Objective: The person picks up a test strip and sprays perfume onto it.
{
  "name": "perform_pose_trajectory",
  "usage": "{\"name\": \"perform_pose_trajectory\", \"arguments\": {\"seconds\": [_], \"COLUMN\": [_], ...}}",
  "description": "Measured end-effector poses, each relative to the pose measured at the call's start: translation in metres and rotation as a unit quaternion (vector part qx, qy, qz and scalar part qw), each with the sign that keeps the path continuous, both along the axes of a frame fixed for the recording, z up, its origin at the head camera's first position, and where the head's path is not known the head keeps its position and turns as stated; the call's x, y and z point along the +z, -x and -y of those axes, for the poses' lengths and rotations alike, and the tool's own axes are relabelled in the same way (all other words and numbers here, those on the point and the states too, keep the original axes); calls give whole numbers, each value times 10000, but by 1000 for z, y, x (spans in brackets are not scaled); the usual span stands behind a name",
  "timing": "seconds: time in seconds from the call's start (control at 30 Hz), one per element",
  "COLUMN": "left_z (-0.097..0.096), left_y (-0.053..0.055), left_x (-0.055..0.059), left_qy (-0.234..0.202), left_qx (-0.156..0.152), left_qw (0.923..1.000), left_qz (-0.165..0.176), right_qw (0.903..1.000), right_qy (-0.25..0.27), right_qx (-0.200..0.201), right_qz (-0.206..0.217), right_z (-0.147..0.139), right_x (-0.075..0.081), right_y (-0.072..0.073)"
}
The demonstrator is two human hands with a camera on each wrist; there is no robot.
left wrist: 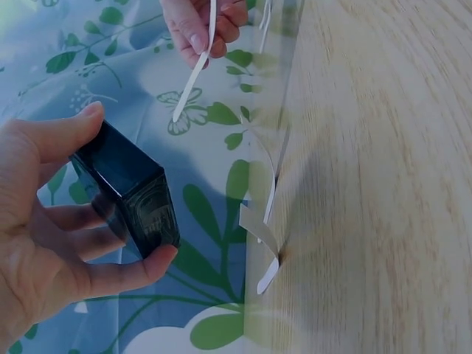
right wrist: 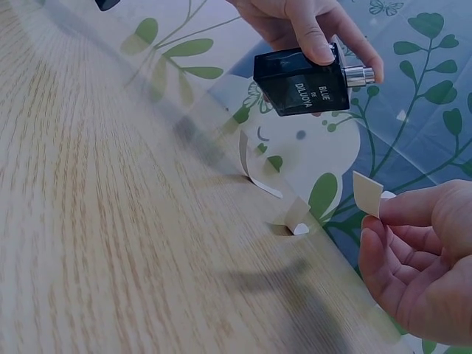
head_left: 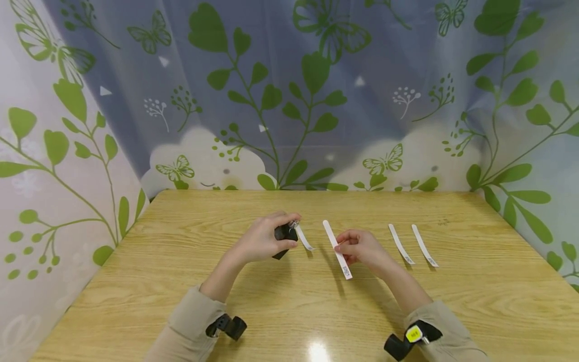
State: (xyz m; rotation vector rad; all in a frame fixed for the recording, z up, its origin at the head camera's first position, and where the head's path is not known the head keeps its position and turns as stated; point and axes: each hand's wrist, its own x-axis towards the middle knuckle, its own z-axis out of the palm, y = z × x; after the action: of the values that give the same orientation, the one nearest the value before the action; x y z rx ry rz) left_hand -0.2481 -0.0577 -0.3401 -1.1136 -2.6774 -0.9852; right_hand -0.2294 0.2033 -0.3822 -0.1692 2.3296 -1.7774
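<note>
My left hand grips the bottle above the table, a finger at the nozzle; probably glass, so weighty, slick, breakable, best held round its flat sides. My right hand pinches a paper strip mid-length: likely light, springy, easily creased.

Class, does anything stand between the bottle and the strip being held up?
Nothing visible blocks the gap between the bottle in the left hand and the held strip in the right hand. In the head view a curved strip appears between them, but it lies lower, on the table.
</note>
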Motion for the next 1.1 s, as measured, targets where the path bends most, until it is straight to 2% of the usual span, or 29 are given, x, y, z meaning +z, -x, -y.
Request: {"name": "perform_pose_trajectory", "arguments": {"seconds": [0.33,0.7,1.1], "left_z": [4,10,15], "left_y": [4,4,4], "left_x": [1,0,2], "left_qy": [-451,-661,-734], "left_qx": [20,173,-47], "left_qw": [9980,9952,9951], "left_qz": [452,698,667], "right_qw": [10000,9992,9991], "right_qy": [-15,-359,-232], "right_qx": [4,-143,-365], "right_qz": [-23,39,-47], "right_z": [0,-2,-8], "right_x": [1,0,2], "right_y": [0,-1,8]}}
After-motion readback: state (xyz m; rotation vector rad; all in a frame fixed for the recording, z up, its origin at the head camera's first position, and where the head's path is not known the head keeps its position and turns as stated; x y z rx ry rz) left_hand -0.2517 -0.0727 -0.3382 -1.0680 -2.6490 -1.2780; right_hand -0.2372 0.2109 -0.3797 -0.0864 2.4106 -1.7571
